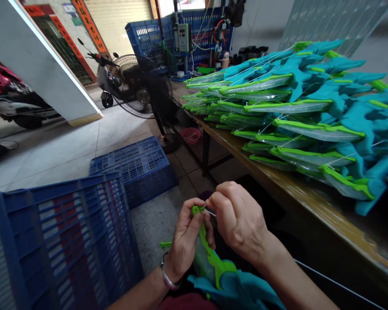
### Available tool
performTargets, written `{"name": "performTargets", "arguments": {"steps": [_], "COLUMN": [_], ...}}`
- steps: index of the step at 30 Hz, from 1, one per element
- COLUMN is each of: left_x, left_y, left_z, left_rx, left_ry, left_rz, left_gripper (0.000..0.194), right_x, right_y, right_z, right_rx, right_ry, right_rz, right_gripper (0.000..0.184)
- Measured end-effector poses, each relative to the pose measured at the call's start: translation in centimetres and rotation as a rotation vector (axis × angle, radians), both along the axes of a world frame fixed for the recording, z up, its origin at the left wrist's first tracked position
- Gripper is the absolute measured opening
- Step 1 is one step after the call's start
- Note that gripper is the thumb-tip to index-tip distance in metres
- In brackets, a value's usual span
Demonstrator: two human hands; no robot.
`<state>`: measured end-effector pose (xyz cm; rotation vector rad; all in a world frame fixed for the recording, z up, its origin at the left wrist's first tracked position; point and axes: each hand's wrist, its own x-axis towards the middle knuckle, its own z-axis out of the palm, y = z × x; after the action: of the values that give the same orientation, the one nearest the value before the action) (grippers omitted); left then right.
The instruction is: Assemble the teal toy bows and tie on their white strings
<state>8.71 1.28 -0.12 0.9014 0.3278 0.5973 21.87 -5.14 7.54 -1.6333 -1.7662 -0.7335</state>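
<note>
Low in the middle of the view is a teal and lime-green winged plastic toy (242,286), partly hidden by my arms. Between its thumb and fingers, my left hand (189,232) grips the tip of the toy's green-edged wing (207,247). My right hand (234,213) is closed at that tip, pinching a thin white string (210,212) that meets the wing there. How the string is fastened is hidden by the fingers. More white cord (336,282) trails toward the lower right, beneath my right forearm.
Many similar winged toys (287,105) lie stacked on a worn wooden table (297,189) at right. Blue plastic crates (61,232) stand to my left, another lower crate (132,161) behind them. Beyond are a floor fan (142,92), a pink basin (190,134) and a parked scooter (106,79).
</note>
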Motion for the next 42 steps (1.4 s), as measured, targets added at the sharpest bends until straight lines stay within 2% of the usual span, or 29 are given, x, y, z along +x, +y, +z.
{"name": "performTargets", "arguments": {"steps": [4, 8, 11, 15, 18, 22, 26, 30, 32, 36, 42], "left_x": [-0.5, -0.8, -1.0, -1.1, -1.1, -1.0, -0.8, -0.9, -0.9, -0.9, -0.5], "left_y": [0.4, 0.6, 0.7, 0.9, 1.0, 1.0, 0.8, 0.7, 0.7, 0.9, 0.9], "left_z": [-0.3, 0.3, 1.1, 1.4, 1.1, 0.7, 0.7, 0.5, 0.2, -0.4, -0.7], "left_rx": [0.029, 0.163, 0.284, 0.360, 0.414, 0.469, 0.451, 0.385, 0.360, 0.374, 0.357], "left_ry": [-0.010, 0.060, 0.152, 0.148, 0.182, 0.196, 0.160, 0.107, 0.102, 0.103, 0.099], "left_rz": [-0.004, 0.037, 0.053, 0.077, 0.162, 0.211, 0.182, 0.065, 0.019, -0.003, 0.032], "left_gripper": [0.015, 0.013, 0.013, 0.016, 0.016, 0.017, 0.016, 0.015, 0.015, 0.015, 0.012], "right_x": [0.8, 1.2, 0.4, -1.5, -3.0, -3.9, -3.6, -3.3, -3.3, -3.1, -3.0], "right_y": [-0.5, -1.0, -1.0, -1.0, -1.3, -1.6, -1.6, -1.2, -0.9, -0.3, 0.0], "right_z": [1.6, 2.4, 0.8, -3.1, -4.8, -4.5, -3.8, -4.0, -4.3, -4.8, -5.2], "right_rx": [0.044, 0.051, 0.003, -0.052, -0.041, -0.036, -0.042, -0.151, -0.204, -0.200, -0.153], "right_ry": [-0.015, -0.037, 0.050, 0.225, 0.417, 0.799, 1.159, 1.650, 1.817, 1.976, 2.046], "right_rz": [-0.012, -0.035, -0.044, -0.060, 0.029, 0.172, 0.225, 0.255, 0.301, 0.337, 0.339], "right_gripper": [0.011, 0.011, 0.008, 0.007, 0.009, 0.012, 0.015, 0.027, 0.034, 0.042, 0.044]}}
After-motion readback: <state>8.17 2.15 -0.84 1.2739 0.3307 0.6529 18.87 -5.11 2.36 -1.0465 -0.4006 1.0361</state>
